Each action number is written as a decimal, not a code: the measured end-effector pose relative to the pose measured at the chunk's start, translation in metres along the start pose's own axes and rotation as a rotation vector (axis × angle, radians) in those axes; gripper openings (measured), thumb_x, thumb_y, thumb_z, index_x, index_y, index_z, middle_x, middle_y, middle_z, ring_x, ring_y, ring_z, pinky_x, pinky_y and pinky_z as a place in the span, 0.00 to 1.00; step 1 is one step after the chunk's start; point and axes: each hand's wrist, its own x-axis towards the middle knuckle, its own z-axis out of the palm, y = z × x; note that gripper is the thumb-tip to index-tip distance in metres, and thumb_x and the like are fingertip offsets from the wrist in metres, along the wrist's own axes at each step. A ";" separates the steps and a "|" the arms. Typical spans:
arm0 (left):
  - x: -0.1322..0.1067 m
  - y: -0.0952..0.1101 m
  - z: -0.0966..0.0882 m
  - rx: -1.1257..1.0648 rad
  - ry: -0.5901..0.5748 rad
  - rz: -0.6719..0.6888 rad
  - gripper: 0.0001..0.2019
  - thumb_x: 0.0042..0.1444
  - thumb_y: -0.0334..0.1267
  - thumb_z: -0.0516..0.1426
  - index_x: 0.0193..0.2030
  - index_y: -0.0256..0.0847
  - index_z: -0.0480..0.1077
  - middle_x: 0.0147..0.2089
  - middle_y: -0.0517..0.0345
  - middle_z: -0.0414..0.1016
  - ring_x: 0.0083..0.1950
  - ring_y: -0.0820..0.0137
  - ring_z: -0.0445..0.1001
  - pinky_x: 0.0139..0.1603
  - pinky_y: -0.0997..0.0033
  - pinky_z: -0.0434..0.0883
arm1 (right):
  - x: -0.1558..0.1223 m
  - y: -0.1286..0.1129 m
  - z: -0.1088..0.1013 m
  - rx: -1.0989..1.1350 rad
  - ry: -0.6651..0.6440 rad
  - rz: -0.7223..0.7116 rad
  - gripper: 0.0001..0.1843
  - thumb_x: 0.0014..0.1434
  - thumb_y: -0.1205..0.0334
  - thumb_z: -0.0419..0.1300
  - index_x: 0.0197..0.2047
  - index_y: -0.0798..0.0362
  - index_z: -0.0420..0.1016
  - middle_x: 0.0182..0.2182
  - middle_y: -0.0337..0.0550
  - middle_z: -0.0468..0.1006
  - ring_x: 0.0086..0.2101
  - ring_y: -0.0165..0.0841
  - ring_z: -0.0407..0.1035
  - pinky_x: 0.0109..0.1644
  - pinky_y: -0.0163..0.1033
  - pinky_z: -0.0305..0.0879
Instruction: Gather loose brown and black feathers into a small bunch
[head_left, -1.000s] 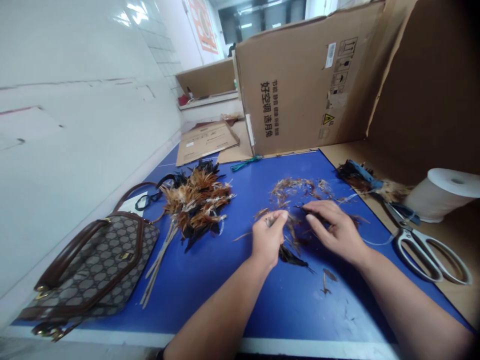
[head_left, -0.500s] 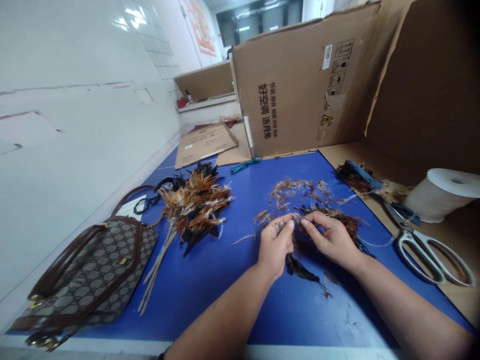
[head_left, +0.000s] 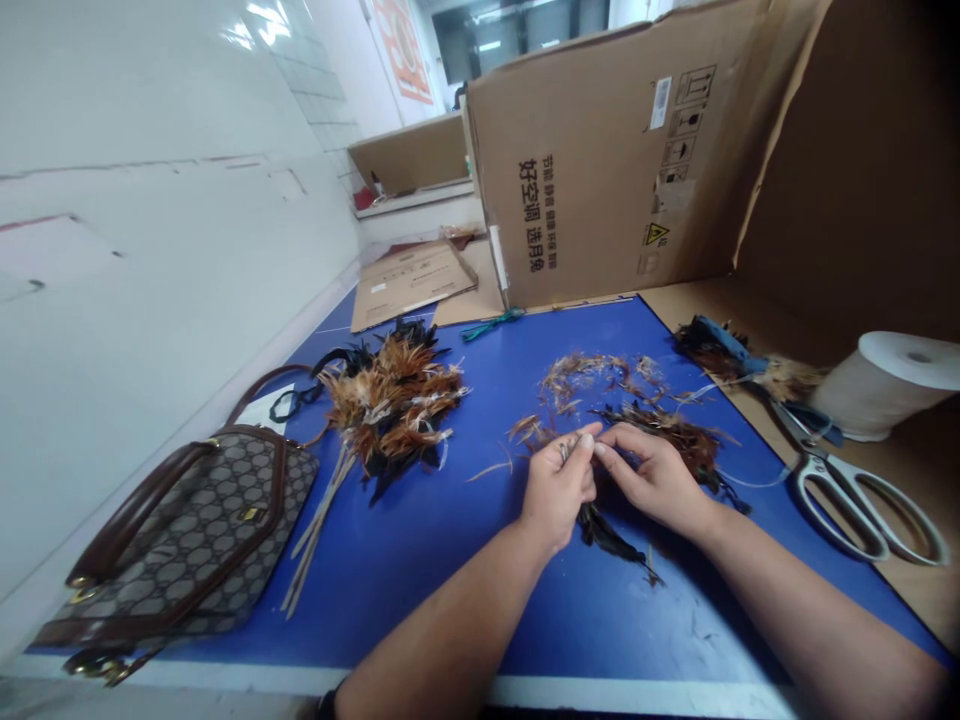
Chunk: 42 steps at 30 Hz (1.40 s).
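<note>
Dark feathers (head_left: 613, 538) hang below my left hand (head_left: 556, 488), whose thumb and fingers are closed on their upper ends. My right hand (head_left: 654, 478) pinches close against the left fingertips, and what lies between its thumb and forefinger is hidden. Just behind the right hand lies a pile of brown and black feathers (head_left: 686, 440). Loose brown feather bits (head_left: 577, 378) are scattered on the blue table mat (head_left: 420, 580) beyond both hands.
A bigger bundle of brown and black feathers (head_left: 397, 395) with pale stems lies left, beside a patterned handbag (head_left: 202, 530). Scissors (head_left: 840, 490) and a white spool (head_left: 896, 385) are at the right. A large cardboard box (head_left: 600, 170) stands behind.
Both hands have drawn together at the fingertips, and the greyish bit that showed between them is now covered. The camera view has shifted slightly.
</note>
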 end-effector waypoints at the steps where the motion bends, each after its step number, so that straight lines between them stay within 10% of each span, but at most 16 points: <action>1: 0.000 0.000 0.000 0.002 0.000 -0.001 0.35 0.54 0.57 0.72 0.59 0.32 0.77 0.22 0.75 0.49 0.22 0.82 0.45 0.25 0.77 0.46 | 0.000 0.000 0.000 -0.003 -0.001 0.001 0.17 0.75 0.53 0.57 0.36 0.50 0.79 0.33 0.42 0.80 0.35 0.34 0.73 0.45 0.40 0.70; 14: 0.008 0.003 -0.009 -0.085 0.168 0.164 0.27 0.58 0.63 0.68 0.35 0.39 0.70 0.24 0.71 0.51 0.23 0.81 0.49 0.24 0.78 0.52 | 0.001 0.005 -0.017 -0.112 0.050 0.010 0.16 0.74 0.49 0.58 0.39 0.48 0.81 0.36 0.46 0.83 0.37 0.39 0.76 0.46 0.46 0.75; 19: 0.014 0.003 -0.019 0.015 0.251 0.245 0.25 0.60 0.61 0.67 0.34 0.38 0.72 0.30 0.61 0.69 0.29 0.77 0.65 0.32 0.76 0.65 | 0.004 0.030 -0.049 -0.359 0.273 0.033 0.13 0.72 0.50 0.59 0.43 0.48 0.81 0.38 0.48 0.85 0.40 0.44 0.78 0.49 0.51 0.74; 24: 0.012 0.004 -0.015 0.012 0.211 0.292 0.24 0.61 0.59 0.66 0.33 0.37 0.72 0.46 0.48 0.81 0.44 0.68 0.79 0.49 0.66 0.75 | 0.005 0.043 -0.062 -0.508 0.197 -0.060 0.09 0.69 0.57 0.60 0.42 0.48 0.81 0.38 0.48 0.84 0.41 0.45 0.77 0.52 0.52 0.73; 30: 0.005 0.009 -0.005 -0.080 0.121 0.159 0.25 0.58 0.60 0.69 0.36 0.38 0.70 0.25 0.67 0.62 0.23 0.81 0.56 0.26 0.77 0.59 | 0.005 0.048 -0.064 -0.569 0.078 -0.137 0.08 0.64 0.66 0.59 0.42 0.48 0.81 0.43 0.48 0.84 0.45 0.44 0.77 0.55 0.52 0.72; 42: 0.003 0.012 -0.007 -0.075 0.168 0.112 0.29 0.53 0.65 0.70 0.35 0.39 0.68 0.23 0.71 0.50 0.22 0.82 0.46 0.23 0.78 0.46 | 0.003 0.069 -0.056 -0.693 0.168 -0.052 0.09 0.67 0.58 0.61 0.43 0.49 0.83 0.44 0.52 0.84 0.46 0.48 0.76 0.55 0.57 0.72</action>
